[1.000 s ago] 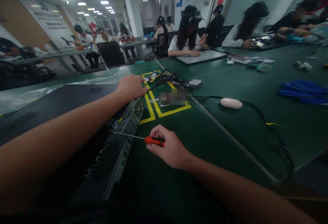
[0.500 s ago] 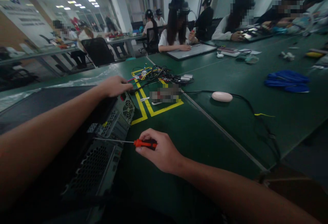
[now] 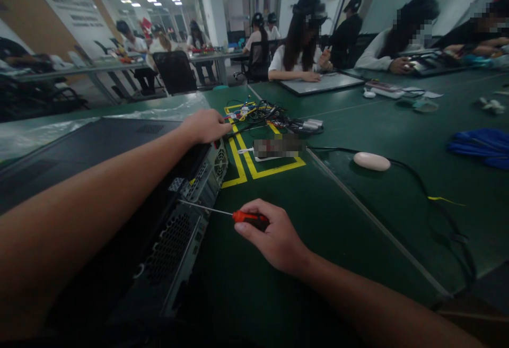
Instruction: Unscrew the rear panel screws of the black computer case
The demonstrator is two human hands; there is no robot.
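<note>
A black computer case (image 3: 119, 144) lies at my left, its metal rear panel with fan grille (image 3: 220, 163) and honeycomb vent (image 3: 170, 242) turned toward the right. My left hand (image 3: 207, 125) grips the far corner of the case, fingers bent over its rear edge; the forearm crosses above the top. In my right hand (image 3: 274, 234) is a screwdriver (image 3: 248, 218) with a red and black handle, held between thumb and fingers. Its long thin shaft points left, the tip against the upper part of the rear panel. Whatever the tip meets is too small to make out.
Beyond the case lie a tangle of cables (image 3: 270, 117) and a blurred-out object (image 3: 276, 147) among yellow tape lines (image 3: 278, 170). A pale pink oval object (image 3: 371, 161) sits beside a black cable. Blue cloth (image 3: 481, 146) lies at right. Other people sit across the green table.
The whole view has shifted, so everything appears further right. The screwdriver shaft now slants more, its tip still at the rear panel. My left hand stays on the case corner.
</note>
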